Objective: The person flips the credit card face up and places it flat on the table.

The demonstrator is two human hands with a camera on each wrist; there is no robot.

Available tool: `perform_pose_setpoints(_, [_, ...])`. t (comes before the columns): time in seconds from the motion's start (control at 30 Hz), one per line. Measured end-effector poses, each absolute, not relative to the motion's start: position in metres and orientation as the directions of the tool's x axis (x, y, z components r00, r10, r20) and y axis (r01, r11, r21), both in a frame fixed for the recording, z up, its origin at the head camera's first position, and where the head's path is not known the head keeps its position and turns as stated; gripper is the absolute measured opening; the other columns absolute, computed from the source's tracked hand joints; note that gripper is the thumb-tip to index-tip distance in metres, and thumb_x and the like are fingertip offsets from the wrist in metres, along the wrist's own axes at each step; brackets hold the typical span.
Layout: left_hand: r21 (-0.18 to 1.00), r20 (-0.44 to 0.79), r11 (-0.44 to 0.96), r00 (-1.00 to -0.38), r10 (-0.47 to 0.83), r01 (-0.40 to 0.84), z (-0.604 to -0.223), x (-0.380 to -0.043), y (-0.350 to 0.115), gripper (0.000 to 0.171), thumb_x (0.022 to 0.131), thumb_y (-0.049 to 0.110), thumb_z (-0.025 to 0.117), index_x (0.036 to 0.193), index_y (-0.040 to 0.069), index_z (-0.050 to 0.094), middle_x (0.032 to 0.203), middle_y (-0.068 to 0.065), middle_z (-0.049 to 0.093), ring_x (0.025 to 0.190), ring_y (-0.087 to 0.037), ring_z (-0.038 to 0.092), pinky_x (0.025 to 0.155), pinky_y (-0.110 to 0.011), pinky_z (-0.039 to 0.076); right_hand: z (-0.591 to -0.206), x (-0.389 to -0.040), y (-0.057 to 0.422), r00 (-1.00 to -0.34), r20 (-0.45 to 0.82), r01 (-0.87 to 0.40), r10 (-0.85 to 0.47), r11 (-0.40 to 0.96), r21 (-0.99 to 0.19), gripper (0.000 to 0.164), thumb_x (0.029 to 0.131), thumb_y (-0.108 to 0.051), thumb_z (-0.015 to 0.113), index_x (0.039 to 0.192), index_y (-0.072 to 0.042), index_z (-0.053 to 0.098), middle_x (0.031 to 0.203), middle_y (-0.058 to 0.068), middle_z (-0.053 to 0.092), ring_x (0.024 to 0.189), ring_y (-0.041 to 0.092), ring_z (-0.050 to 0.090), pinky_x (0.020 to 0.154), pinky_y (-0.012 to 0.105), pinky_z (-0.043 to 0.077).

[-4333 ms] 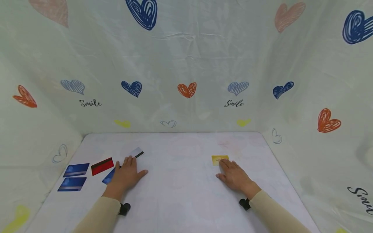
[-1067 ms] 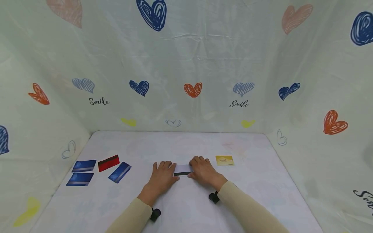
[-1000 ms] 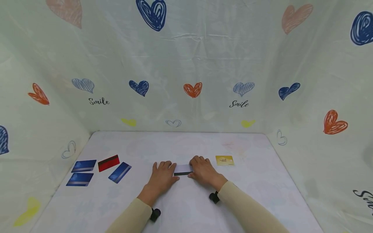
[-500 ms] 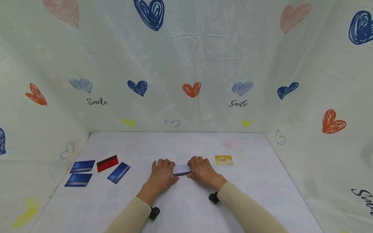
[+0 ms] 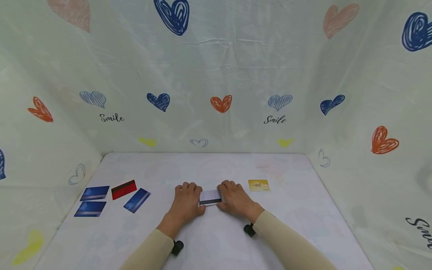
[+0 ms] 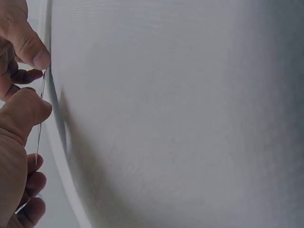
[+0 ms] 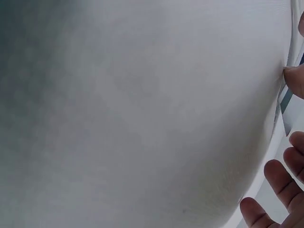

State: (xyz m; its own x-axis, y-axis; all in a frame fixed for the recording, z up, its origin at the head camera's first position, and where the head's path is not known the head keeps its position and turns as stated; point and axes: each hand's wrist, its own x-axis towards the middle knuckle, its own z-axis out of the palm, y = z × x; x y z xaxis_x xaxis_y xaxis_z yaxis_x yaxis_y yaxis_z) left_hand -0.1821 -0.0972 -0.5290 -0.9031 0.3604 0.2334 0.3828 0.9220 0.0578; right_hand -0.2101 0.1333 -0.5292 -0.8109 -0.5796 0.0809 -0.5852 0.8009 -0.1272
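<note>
A pale card point(image 5: 210, 195) with a black stripe along its near edge is held between both hands in the middle of the table, slightly raised. My left hand point(image 5: 185, 200) pinches its left end, thumb on the near side and fingers on the far side. At the right end, my right hand point(image 5: 237, 199) pinches it the same way. From the left wrist the card point(image 6: 39, 137) appears edge-on as a thin line between thumb and fingers. The right wrist view shows the right hand's thumb and several fingers point(image 7: 280, 183) at the frame's edge.
On the left of the white table point(image 5: 216, 243) lie a red card point(image 5: 123, 190) and several blue cards point(image 5: 137, 200). A gold card point(image 5: 258, 185) lies right of the right hand. A heart-printed curtain point(image 5: 216, 75) encloses the back and sides.
The left hand has come rightward from beside the blue cards, and the pale card now lies mid-table. The right hand has left the gold card and grips the pale one, which has risen slightly.
</note>
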Motion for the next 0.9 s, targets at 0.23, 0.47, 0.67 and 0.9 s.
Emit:
perform_pose_setpoints(0.23, [0.088,0.218,0.925,-0.914,0.343,0.369,-0.517,-0.181,-0.097,0.060,0.082,0.046,0.088,0.125,0.010,0.067,0.120,-0.010,0.065,0.113,-0.032,0.054,0.101,-0.058,0.045,-0.527,-0.211,0.134,-0.793,0.085,-0.609,-0.603,0.782,-0.131,0.057,0.096,-0.044,0.076,0.140,-0.010,0.059,0.135,0.002,0.060,0.117,0.021,0.057,0.096,0.043,0.051])
perform_pose_setpoints(0.47, [0.121,0.262,0.899,-0.887,0.380,0.421,-0.506,-0.181,-0.099,0.062,0.082,0.045,0.088,0.128,0.011,0.066,0.123,-0.008,0.065,0.114,-0.030,0.054,0.102,-0.055,0.044,-0.528,-0.212,0.132,-0.775,0.098,-0.632,-0.625,0.764,-0.127,0.057,0.097,-0.045,0.076,0.140,-0.011,0.060,0.135,0.001,0.061,0.115,0.019,0.058,0.094,0.039,0.052])
perform_pose_setpoints(0.67, [0.150,0.296,0.861,-0.853,0.431,0.487,-0.493,-0.179,-0.098,0.059,0.083,0.040,0.086,0.128,0.009,0.064,0.123,-0.008,0.065,0.111,-0.030,0.053,0.101,-0.055,0.043,-0.527,-0.211,0.128,-0.773,0.103,-0.633,-0.626,0.755,-0.171,0.056,0.097,-0.044,0.076,0.141,-0.012,0.059,0.135,0.002,0.059,0.113,0.018,0.056,0.095,0.038,0.051])
perform_pose_setpoints(0.9, [0.159,0.292,0.852,-0.848,0.442,0.498,-0.484,-0.179,-0.095,0.058,0.084,0.038,0.085,0.130,0.010,0.062,0.126,-0.007,0.064,0.115,-0.030,0.053,0.103,-0.055,0.042,-0.527,-0.212,0.126,-0.782,0.121,-0.621,-0.611,0.748,-0.235,0.056,0.098,-0.042,0.075,0.143,-0.013,0.057,0.135,0.003,0.059,0.118,0.018,0.057,0.103,0.041,0.052])
